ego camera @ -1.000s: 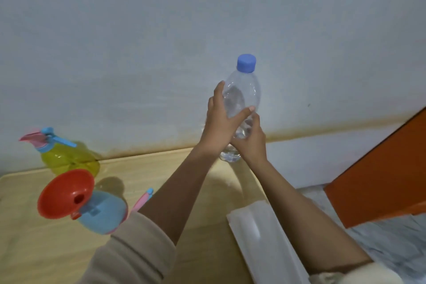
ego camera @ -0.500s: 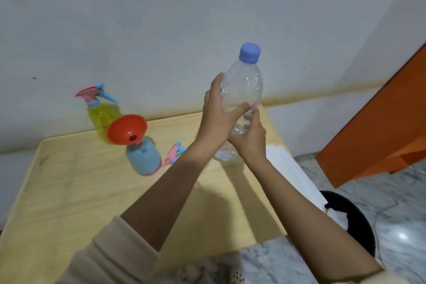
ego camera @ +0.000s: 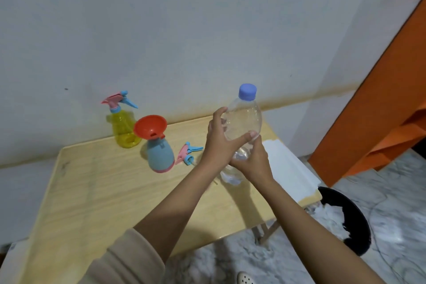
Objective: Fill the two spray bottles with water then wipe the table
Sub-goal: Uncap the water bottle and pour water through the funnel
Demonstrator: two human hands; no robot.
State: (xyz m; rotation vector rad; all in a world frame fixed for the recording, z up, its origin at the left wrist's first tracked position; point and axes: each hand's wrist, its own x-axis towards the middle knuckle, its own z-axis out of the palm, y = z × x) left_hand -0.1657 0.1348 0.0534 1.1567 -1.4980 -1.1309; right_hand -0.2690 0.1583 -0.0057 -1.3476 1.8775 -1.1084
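Hands: I see left hand (ego camera: 219, 138) and right hand (ego camera: 252, 163) both wrapped around the capped water bottle (ego camera: 244, 122), above the worktop's (ego camera: 92, 191) right edge | Target: blue spray bottle (ego camera: 160, 154) with funnel (ego camera: 150, 126), near back edge | Risk: a knocked funnel could topple, spilling water.

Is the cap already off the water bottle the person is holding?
No, the blue cap sits on the neck of the clear water bottle, which both hands hold above the table.
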